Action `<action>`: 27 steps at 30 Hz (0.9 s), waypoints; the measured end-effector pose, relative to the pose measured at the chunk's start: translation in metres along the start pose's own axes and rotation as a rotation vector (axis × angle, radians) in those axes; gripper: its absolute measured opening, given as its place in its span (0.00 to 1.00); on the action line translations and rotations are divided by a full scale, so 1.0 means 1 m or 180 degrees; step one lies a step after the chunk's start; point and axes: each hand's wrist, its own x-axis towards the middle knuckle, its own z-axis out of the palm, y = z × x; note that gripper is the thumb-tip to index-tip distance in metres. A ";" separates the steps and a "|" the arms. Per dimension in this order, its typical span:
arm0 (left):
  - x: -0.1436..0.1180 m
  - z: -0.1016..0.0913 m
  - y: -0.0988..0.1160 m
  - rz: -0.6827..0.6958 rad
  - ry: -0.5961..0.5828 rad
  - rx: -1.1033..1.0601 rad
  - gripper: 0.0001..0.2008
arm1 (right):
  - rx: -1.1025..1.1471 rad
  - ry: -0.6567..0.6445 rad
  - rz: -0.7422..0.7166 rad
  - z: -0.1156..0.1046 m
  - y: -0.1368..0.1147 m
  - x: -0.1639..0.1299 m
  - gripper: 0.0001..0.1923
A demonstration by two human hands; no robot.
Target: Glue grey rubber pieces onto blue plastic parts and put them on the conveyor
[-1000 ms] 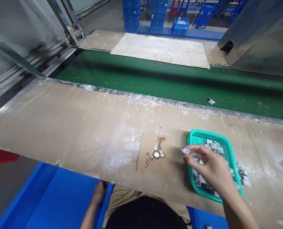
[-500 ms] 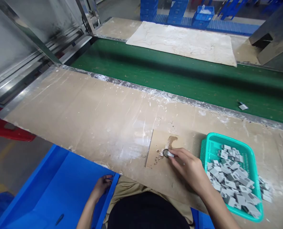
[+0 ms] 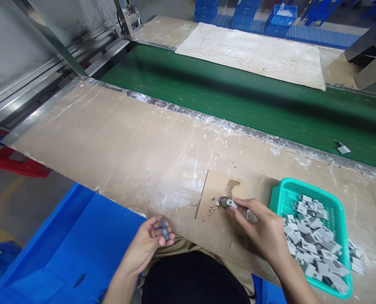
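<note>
Pinching: right hand (image 3: 263, 230) clamps small grey-white chip (image 3: 231, 204), fingertip-held by its edges, at bench's near edge.
Handling: light, stiff, likely slippery.
Left hand (image 3: 150, 240): closed round small dark part (image 3: 164, 229).

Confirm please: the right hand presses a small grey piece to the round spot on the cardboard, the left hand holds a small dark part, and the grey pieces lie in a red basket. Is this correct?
Not quite: the basket is teal green, not red, as the head view shows. The rest holds: the right hand presses a small grey piece to the round spot on the cardboard, and the left hand holds a small dark part.
</note>
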 end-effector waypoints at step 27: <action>0.010 0.095 -0.013 0.1781 -0.0340 0.1190 0.20 | 0.1484 0.0013 0.1395 -0.020 -0.015 0.021 0.14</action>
